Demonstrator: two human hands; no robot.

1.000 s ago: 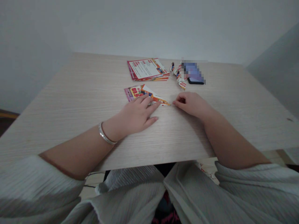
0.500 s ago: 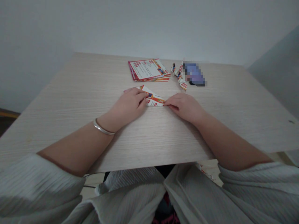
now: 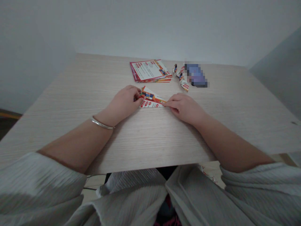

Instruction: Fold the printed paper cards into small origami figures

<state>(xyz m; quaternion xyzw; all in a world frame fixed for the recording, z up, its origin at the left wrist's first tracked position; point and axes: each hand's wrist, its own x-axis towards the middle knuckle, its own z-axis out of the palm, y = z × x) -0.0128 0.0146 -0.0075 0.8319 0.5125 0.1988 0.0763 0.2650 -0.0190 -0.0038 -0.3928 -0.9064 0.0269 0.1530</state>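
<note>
A folded printed paper sheet [image 3: 152,99], white with orange and red print, lies on the table between my hands. My left hand [image 3: 128,102] pinches its left end between thumb and fingers. At the pointed right end, the fingertips of my right hand [image 3: 184,106] are closed on the paper and rest on the tabletop. The fingers partly cover both ends of the sheet.
Behind the folded sheet lies a stack of printed flyers [image 3: 150,70]. Several crumpled or twisted pieces of the same paper [image 3: 184,84] sit to its right, beside a pixelated phone-like object [image 3: 197,75]. The pale wooden table [image 3: 150,141] meets a wall at the back.
My left hand has shifted left along the sheet, from lying over it to pinching its left end, so more print shows. My right hand has barely moved.
</note>
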